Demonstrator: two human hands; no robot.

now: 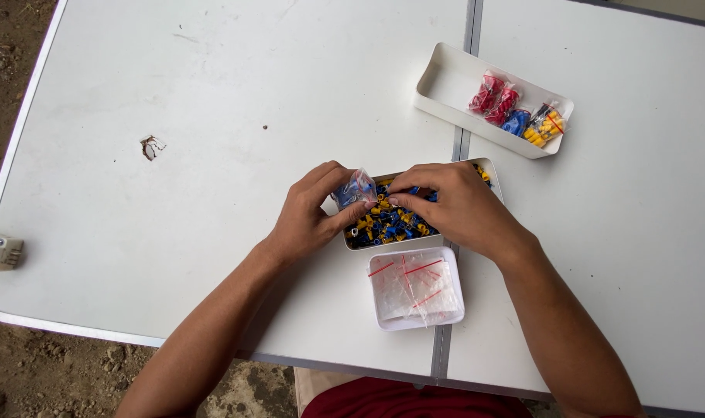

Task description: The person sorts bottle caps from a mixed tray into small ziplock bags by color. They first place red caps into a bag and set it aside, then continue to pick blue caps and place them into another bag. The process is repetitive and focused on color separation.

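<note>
Bag (355,188) of blue pieces sits pinched in left hand (310,213); right hand's (445,203) grip pinches a piece over tray (492,172).

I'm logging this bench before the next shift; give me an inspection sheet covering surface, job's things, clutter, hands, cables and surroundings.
Surface: white folding table with a centre seam and a chipped spot.
Job's things: tray of blue and yellow connectors; small clear bag holding blue pieces; square tray of empty bags; long tray with filled red, blue and yellow bags.
Clutter: small grey block at the table's left edge.
Hands: left hand pinches the small clear bag; right hand rests over the connectors, fingertips at the bag.
Cables: nothing seen.
Surroundings: bare dirt ground beside the table.
</note>
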